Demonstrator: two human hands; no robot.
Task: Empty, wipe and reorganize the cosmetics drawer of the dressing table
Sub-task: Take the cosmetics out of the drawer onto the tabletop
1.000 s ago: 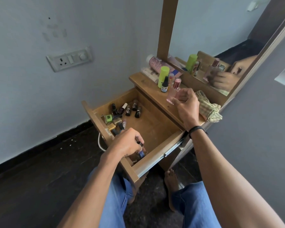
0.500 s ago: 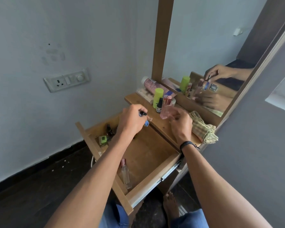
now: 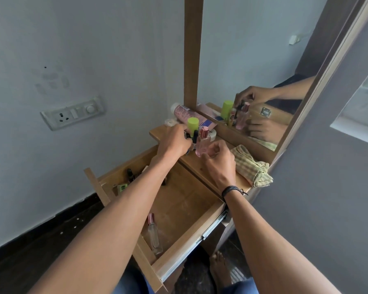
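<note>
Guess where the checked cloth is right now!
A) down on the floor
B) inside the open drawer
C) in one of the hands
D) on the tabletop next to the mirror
D: the checked cloth lies bunched on the tabletop at the foot of the mirror, outside the drawer, and neither hand holds it.
</note>
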